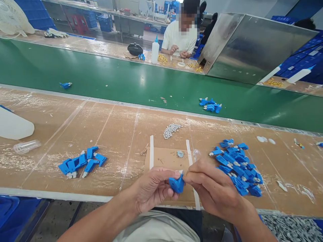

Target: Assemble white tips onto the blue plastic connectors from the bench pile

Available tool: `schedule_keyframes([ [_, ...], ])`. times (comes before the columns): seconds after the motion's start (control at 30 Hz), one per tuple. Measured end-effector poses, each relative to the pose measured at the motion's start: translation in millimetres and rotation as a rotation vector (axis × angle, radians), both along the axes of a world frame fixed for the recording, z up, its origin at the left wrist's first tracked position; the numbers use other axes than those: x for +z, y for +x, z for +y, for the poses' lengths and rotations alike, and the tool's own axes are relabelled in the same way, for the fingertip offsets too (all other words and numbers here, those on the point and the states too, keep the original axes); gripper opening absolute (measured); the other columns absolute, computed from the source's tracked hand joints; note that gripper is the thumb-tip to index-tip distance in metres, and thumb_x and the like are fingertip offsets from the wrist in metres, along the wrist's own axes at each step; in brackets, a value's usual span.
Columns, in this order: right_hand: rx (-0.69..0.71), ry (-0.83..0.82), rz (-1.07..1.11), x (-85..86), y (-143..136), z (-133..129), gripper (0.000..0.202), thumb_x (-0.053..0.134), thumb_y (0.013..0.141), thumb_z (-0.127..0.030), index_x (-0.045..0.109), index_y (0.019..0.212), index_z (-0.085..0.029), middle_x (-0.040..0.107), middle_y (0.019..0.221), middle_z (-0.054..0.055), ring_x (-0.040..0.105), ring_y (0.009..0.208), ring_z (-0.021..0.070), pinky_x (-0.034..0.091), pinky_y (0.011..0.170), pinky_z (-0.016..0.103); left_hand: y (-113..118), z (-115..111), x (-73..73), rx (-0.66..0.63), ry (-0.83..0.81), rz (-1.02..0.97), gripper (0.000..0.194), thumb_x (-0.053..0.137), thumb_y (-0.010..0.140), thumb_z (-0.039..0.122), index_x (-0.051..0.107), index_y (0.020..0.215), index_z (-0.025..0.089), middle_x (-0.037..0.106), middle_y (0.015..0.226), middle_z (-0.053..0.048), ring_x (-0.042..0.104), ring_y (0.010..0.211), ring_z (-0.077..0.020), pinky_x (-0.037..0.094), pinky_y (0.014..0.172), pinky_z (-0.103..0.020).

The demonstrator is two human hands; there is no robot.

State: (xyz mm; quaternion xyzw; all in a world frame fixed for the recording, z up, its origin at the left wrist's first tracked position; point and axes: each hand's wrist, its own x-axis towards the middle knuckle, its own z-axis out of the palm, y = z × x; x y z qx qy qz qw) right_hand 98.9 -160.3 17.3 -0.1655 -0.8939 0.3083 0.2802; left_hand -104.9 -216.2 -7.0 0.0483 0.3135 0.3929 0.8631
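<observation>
In the head view my left hand [157,185] grips a small blue plastic part [176,184] with a whitish tip, thumb along its top. Against the right side of that part, the fingers of my right hand [214,188] are pinched together; whatever sits between them is hidden. Both hands are over a cardboard piece [166,158] bounded by white tape strips. A heap of similar blue parts [237,164] lies right of my right hand, and a smaller group of blue parts [80,161] lies to the left. Beyond my hands is a cluster of small grey pieces [171,130].
A green conveyor belt [131,80] runs across, carrying a few blue parts [211,105]. Across it sits a person [180,37] near a white bottle [155,50] and small gold pieces [163,59]. A metal panel [252,47] rises at right. A white bottle [15,124] lies at left.
</observation>
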Motion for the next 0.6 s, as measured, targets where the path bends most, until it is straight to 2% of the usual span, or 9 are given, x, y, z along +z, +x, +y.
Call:
schedule_keyframes([
  [0.1,-0.001,-0.295,0.198,-3.6,-0.9,6.4,0.018,0.065,0.088,-0.003,0.067,0.094,-0.020,0.064,0.085,0.004,0.059,0.075,0.0167,0.046,0.065,0.030,-3.3,5.1,11.5,-0.107,0.183,0.099,0.022,0.074,0.078,0.027,0.068,0.068,0.009,0.065,0.060,-0.002,0.060,0.049,-0.0075,0.054,0.054,-0.018],
  [0.17,0.001,-0.465,0.249,-6.1,-2.2,11.3,0.014,0.073,0.085,-0.008,0.067,0.083,-0.021,0.064,0.080,0.002,0.059,0.073,0.0156,0.045,0.065,0.029,-4.8,7.1,19.3,-0.148,0.287,0.210,0.024,0.076,0.076,0.032,0.068,0.068,0.010,0.065,0.061,-0.002,0.060,0.052,-0.0081,0.051,0.053,-0.017],
  [0.27,-0.012,-0.589,0.186,-9.5,-4.3,18.8,0.015,0.077,0.082,-0.015,0.066,0.075,-0.021,0.062,0.075,0.000,0.057,0.071,0.0153,0.043,0.064,0.029,-6.7,11.3,27.4,-0.190,0.396,0.417,0.027,0.078,0.073,0.037,0.069,0.071,0.012,0.065,0.060,-0.001,0.058,0.051,-0.0074,0.046,0.052,-0.017],
  [0.33,-0.087,-0.608,0.139,-11.0,-4.7,23.8,0.016,0.077,0.083,-0.020,0.065,0.074,-0.021,0.058,0.073,-0.001,0.054,0.069,0.0151,0.041,0.063,0.028,-10.7,23.1,29.7,-0.228,0.449,0.519,0.027,0.076,0.075,0.039,0.069,0.071,0.013,0.066,0.062,-0.002,0.059,0.052,-0.0095,0.047,0.053,-0.020],
  [0.37,-0.146,-0.605,0.127,-11.2,-4.1,26.0,0.015,0.077,0.083,-0.023,0.064,0.076,-0.021,0.057,0.073,-0.001,0.053,0.068,0.0149,0.040,0.062,0.027,-14.8,34.2,30.1,-0.236,0.494,0.592,0.027,0.073,0.076,0.040,0.070,0.071,0.013,0.067,0.063,-0.002,0.060,0.054,-0.0107,0.048,0.054,-0.022],
  [0.43,-0.272,-0.604,0.134,-10.5,-1.2,29.1,0.016,0.074,0.086,-0.031,0.063,0.080,-0.022,0.054,0.075,-0.001,0.050,0.066,0.0144,0.039,0.059,0.026,-28.9,68.3,31.3,-0.197,0.614,0.905,0.027,0.068,0.082,0.041,0.071,0.073,0.015,0.069,0.066,-0.003,0.063,0.059,-0.0131,0.050,0.059,-0.025],
  [0.5,-0.368,-0.587,0.146,-9.7,4.4,28.2,0.020,0.069,0.089,-0.038,0.060,0.080,-0.022,0.052,0.074,-0.002,0.050,0.064,0.0144,0.039,0.058,0.026,-50.5,113.5,36.0,-0.031,0.679,1.443,0.028,0.063,0.088,0.041,0.072,0.077,0.017,0.070,0.072,-0.002,0.066,0.068,-0.0144,0.052,0.066,-0.027],
  [0.53,-0.413,-0.565,0.144,-10.2,8.3,25.9,0.023,0.066,0.091,-0.040,0.059,0.077,-0.022,0.052,0.072,-0.002,0.049,0.063,0.0144,0.039,0.058,0.025,-63.0,137.0,40.6,0.036,0.647,1.575,0.026,0.063,0.090,0.039,0.071,0.083,0.016,0.072,0.081,-0.004,0.067,0.077,-0.0166,0.054,0.072,-0.030],
  [0.6,-0.490,-0.513,0.066,-14.9,18.7,18.7,0.029,0.064,0.090,-0.044,0.060,0.071,-0.022,0.053,0.067,-0.002,0.049,0.060,0.0147,0.039,0.057,0.025,-87.4,178.9,53.6,0.124,0.635,1.713,0.027,0.061,0.093,0.038,0.067,0.107,0.016,0.069,0.106,-0.007,0.067,0.092,-0.0197,0.056,0.081,-0.038],
])
